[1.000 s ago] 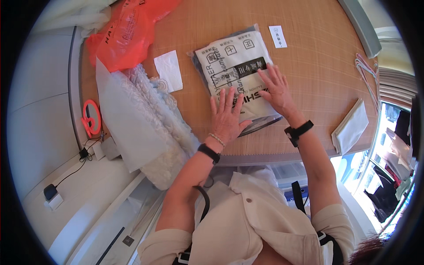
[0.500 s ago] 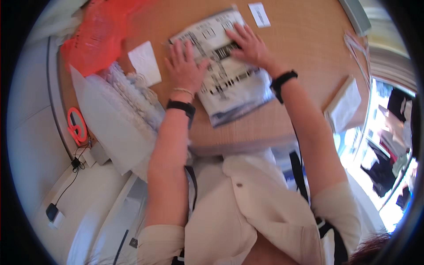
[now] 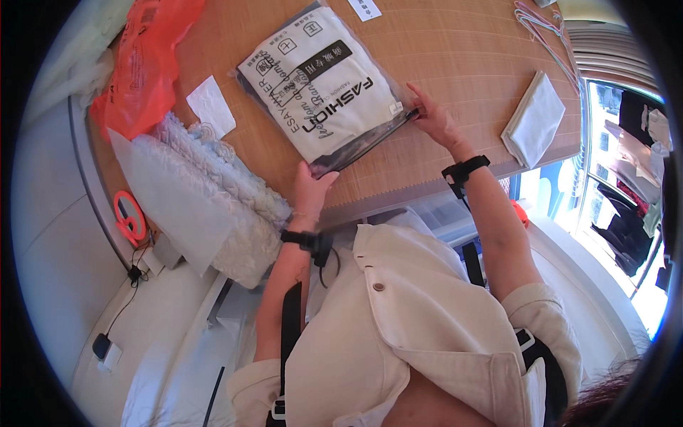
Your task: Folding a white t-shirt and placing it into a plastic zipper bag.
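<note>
A clear plastic package (image 3: 306, 78) of folded fabric, printed in black on a white ground, lies on the wooden table (image 3: 455, 71). My left hand (image 3: 313, 185) is closed on its near left corner, with thumb and fingers at the dark edge. My right hand (image 3: 430, 117) grips the near right corner, its fingertips partly hidden at the edge. Left of the package are a white paper (image 3: 211, 107) and pale lace fabric (image 3: 220, 188) under a translucent sheet (image 3: 160, 192). To the right lies a folded off-white cloth (image 3: 533, 117).
A red plastic bag (image 3: 139, 71) is at the back left, a small white card (image 3: 364, 8) at the back. An orange ring-shaped object (image 3: 129, 217) and cables sit on the left. Thin cords (image 3: 544, 39) lie at the back right. Garments (image 3: 633, 192) hang by a bright window at right.
Both hands have slid from lying flat on top of the package to holding its two near corners. The view has shifted, so the table's things appear higher and further left.
</note>
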The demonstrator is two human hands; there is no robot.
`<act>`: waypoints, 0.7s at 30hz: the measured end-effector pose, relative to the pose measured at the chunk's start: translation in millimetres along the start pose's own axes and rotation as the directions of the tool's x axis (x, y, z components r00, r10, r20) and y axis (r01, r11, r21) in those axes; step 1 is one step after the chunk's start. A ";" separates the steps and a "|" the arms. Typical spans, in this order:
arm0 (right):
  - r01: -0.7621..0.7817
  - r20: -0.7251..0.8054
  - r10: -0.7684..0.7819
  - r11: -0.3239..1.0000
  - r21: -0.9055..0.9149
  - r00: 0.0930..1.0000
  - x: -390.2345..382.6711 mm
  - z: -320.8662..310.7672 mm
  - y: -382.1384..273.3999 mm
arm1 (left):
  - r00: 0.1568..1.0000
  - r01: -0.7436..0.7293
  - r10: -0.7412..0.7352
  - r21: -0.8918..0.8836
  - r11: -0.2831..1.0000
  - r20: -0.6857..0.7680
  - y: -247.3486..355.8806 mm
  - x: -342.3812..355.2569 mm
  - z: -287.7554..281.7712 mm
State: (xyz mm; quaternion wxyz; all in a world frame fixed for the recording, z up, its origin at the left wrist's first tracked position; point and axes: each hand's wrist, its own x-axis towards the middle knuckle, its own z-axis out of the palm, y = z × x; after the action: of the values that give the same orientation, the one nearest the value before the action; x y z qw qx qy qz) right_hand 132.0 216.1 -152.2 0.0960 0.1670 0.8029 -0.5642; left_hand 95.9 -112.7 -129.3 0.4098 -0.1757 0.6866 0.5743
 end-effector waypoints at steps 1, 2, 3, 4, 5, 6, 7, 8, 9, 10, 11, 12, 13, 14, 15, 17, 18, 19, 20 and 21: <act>-0.001 0.005 0.001 1.000 0.009 1.000 -3.2 5.7 -2.8 | 0.981 -0.176 0.189 0.213 0.961 -0.042 -6.3 0.1 2.9; 0.028 -0.070 -0.041 0.985 -0.170 0.997 -8.8 11.4 -11.1 | 0.928 -0.326 0.371 0.417 0.849 -0.031 -13.3 2.3 6.8; 0.051 -0.133 -0.102 0.938 -0.344 0.986 -11.2 15.2 -18.4 | 0.928 -0.322 0.370 0.422 0.848 -0.035 -4.2 -3.4 13.5; 0.052 -0.131 -0.102 0.940 -0.338 0.986 -12.0 18.3 -19.5 | 0.935 -0.240 0.332 0.466 0.852 -0.124 5.1 -9.5 21.1; 0.063 -0.176 -0.132 0.934 -0.351 0.976 -12.1 21.7 -21.0 | 0.929 -0.155 0.297 0.499 0.852 -0.218 11.3 -14.4 26.7; 0.073 -0.220 -0.163 0.928 -0.365 0.962 -12.7 23.8 -22.3 | 0.928 -0.152 0.298 0.500 0.852 -0.225 10.0 -14.4 30.0; 0.079 -0.216 -0.166 0.929 -0.362 0.962 -13.6 24.7 -24.2 | 0.911 -0.139 0.311 0.508 0.850 -0.271 8.0 -13.5 32.5; 0.105 -0.226 -0.194 0.930 -0.353 0.955 -13.1 23.6 -26.6 | 0.892 -0.128 0.325 0.514 0.848 -0.314 6.1 -12.7 34.6; 0.132 -0.236 -0.222 0.930 -0.344 0.946 -12.5 22.9 -28.4 | 0.889 -0.128 0.328 0.513 0.849 -0.320 1.7 -12.4 35.4; 0.139 -0.233 -0.228 0.929 -0.344 0.945 -11.3 24.2 -24.4 | 0.840 -0.186 0.411 0.524 0.831 -0.355 -4.0 -11.3 35.6; 0.179 -0.250 -0.287 0.907 -0.381 0.925 -10.6 24.9 -20.1 | 0.783 -0.242 0.489 0.537 0.808 -0.384 -9.0 -9.8 37.4; 0.216 -0.265 -0.346 0.882 -0.419 0.900 -10.0 24.2 -16.5 | 0.781 -0.245 0.491 0.535 0.809 -0.386 -13.3 -8.2 37.5; 0.220 -0.263 -0.351 0.880 -0.421 0.899 -9.1 23.5 -13.3 | 0.765 -0.273 0.512 0.523 0.807 -0.390 -17.3 -6.6 36.3; 0.168 -0.297 -0.291 0.910 -0.378 0.909 -8.2 25.5 -16.4 | 0.751 -0.301 0.531 0.513 0.804 -0.392 -16.6 -7.2 36.3; 0.115 -0.329 -0.229 0.936 -0.333 0.916 -7.7 27.4 -18.8 | 0.750 -0.303 0.532 0.512 0.804 -0.393 -16.5 -8.8 36.9; 0.106 -0.353 -0.220 0.943 -0.316 0.909 -10.2 31.9 -22.4 | 0.748 -0.190 0.509 0.597 0.780 -0.427 -15.9 -12.8 37.1; 0.095 -0.376 -0.208 0.950 -0.298 0.903 -10.9 33.2 -23.3 | 0.746 -0.191 0.509 0.595 0.781 -0.428 -15.7 -13.1 36.8; 0.097 -0.374 -0.211 0.949 -0.300 0.903 -10.3 33.7 -22.2 | 0.738 -0.172 0.523 0.632 0.756 -0.425 -15.1 -13.4 36.3; 0.076 -0.382 -0.192 0.952 -0.298 0.904 -9.8 34.6 -19.9 | 0.731 -0.148 0.535 0.666 0.731 -0.424 -13.8 -15.8 36.4; 0.055 -0.390 -0.173 0.954 -0.296 0.904 -9.1 35.0 -17.9 | 0.730 -0.145 0.532 0.664 0.734 -0.428 -12.5 -17.6 36.9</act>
State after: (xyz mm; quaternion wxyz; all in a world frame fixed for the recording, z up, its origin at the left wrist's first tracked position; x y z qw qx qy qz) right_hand 132.6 176.3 -145.5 -0.0863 0.2193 0.8845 -0.4027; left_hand 128.8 -85.8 -124.1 0.0884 -0.0741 0.9420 0.3152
